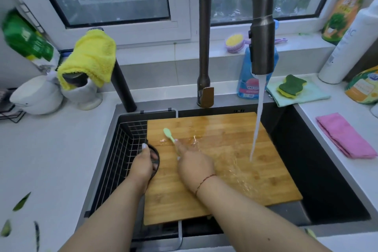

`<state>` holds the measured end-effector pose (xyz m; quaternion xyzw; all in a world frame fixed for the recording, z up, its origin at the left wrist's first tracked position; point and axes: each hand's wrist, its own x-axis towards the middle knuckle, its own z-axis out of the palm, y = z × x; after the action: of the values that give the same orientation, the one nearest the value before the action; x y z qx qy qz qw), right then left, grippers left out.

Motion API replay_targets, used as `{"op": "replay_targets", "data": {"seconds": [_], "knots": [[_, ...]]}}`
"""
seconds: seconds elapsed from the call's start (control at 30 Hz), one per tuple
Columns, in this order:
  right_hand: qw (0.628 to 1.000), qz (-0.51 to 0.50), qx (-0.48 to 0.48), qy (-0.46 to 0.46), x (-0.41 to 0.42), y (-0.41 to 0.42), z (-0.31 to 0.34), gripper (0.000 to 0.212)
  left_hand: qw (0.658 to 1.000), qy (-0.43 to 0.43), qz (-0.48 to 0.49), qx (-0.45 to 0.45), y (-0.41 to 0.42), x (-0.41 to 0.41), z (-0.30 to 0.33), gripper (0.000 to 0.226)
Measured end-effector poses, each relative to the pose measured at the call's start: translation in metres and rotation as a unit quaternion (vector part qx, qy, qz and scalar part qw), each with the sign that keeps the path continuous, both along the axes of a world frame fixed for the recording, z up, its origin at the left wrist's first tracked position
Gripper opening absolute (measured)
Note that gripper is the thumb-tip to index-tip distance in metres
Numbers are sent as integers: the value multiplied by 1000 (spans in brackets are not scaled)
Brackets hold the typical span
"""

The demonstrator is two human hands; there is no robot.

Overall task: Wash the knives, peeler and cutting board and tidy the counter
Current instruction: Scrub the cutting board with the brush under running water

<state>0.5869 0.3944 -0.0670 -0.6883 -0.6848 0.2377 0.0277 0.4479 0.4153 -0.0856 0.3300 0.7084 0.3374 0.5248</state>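
A wooden cutting board (229, 168) lies across the dark sink (319, 149), wet, with water from the tall faucet (262, 47) running onto its right half. My left hand (143, 164) grips the board's left edge at its round black handle hole. My right hand (194, 164) holds a light green handled tool (168, 135), its tip pointing up-left over the board; what its other end is stays hidden under my hand. No knives are visible.
A wire drain basket (124, 145) sits in the sink's left part. Behind the sink are a blue soap bottle (247, 75), a green sponge (291, 86) on a teal cloth, and a yellow cloth (92, 55). A pink cloth (345, 135) lies right; green peel scraps (21, 201) lie left.
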Motion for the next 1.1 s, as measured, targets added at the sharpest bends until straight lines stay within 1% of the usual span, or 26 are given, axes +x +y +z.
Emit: {"op": "replay_targets", "data": {"seconds": [0.1,0.13,0.2,0.3,0.33,0.4,0.47,0.53,0.63,0.7,0.77,0.9,0.93,1.0,1.1], "knots": [[994,-107,-7,-12,26,18,1,61,1000,2,-6,2,0,-1,-1,60],[992,-124,-8,-8,30,27,4,60,1000,1,-7,3,2,0,-1,60],[995,-97,-13,8,17,39,12,56,1000,-8,-3,7,3,-3,-3,59],[999,7,-14,32,-19,29,17,56,1000,-20,-6,14,3,-5,-6,59],[999,26,-4,35,-25,22,14,57,1000,-18,-9,16,3,-5,-7,59],[1000,12,14,18,-24,17,11,59,1000,-16,-16,18,3,-6,-9,60],[1000,-22,3,-12,-14,29,12,59,999,-17,-17,21,3,-7,-11,61],[999,-43,-13,-18,-7,42,18,60,1000,-17,-16,19,3,-7,-12,60],[1000,-1,-8,-1,-16,42,27,56,1000,-21,-16,16,4,-7,-12,60],[1000,32,-1,-1,-22,21,25,56,1000,-21,-18,15,4,-8,-13,61],[999,36,6,-12,-14,-2,19,55,1000,-20,-17,13,4,-8,-13,61],[997,-60,-18,-41,22,2,15,53,1000,-14,-15,10,4,-7,-11,60],[997,-69,-17,-42,22,7,16,54,1000,-13,-15,10,4,-7,-10,60],[999,-38,-10,-29,7,5,20,56,1000,-12,-15,12,4,-7,-11,60],[999,40,-4,-5,-16,-27,14,55,1000,-4,-13,18,4,-8,-12,60]]}}
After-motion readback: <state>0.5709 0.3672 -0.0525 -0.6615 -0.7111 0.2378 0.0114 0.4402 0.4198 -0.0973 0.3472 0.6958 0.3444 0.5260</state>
